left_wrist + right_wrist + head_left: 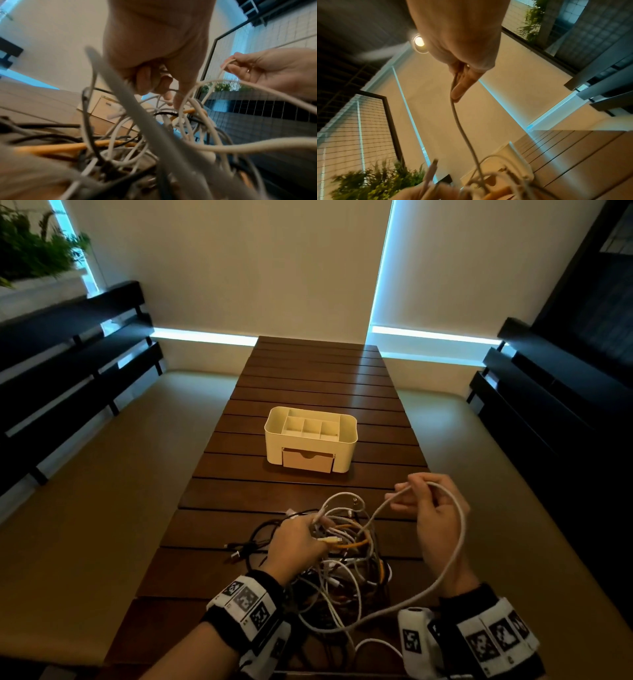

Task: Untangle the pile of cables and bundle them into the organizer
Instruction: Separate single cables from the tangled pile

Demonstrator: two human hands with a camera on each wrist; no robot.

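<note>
A tangled pile of cables [346,556], white, black, grey and orange, lies on the near end of the wooden table [315,381]. My right hand [428,505] is raised to the right of the pile and pinches a long white cable [459,529] that loops down past my right wrist and back into the pile. My left hand [301,539] rests on the pile's left side, its fingers curled round cable ends [161,75]. The white organizer [274,436], with open top compartments and a shut beige drawer [307,461], stands beyond the pile at mid-table.
Cushioned benches [85,508] run along both sides of the table, with dark slatted backrests [68,364]. A potted plant [34,244] sits at the far left. Bare table lies between pile and organizer, and beyond the organizer.
</note>
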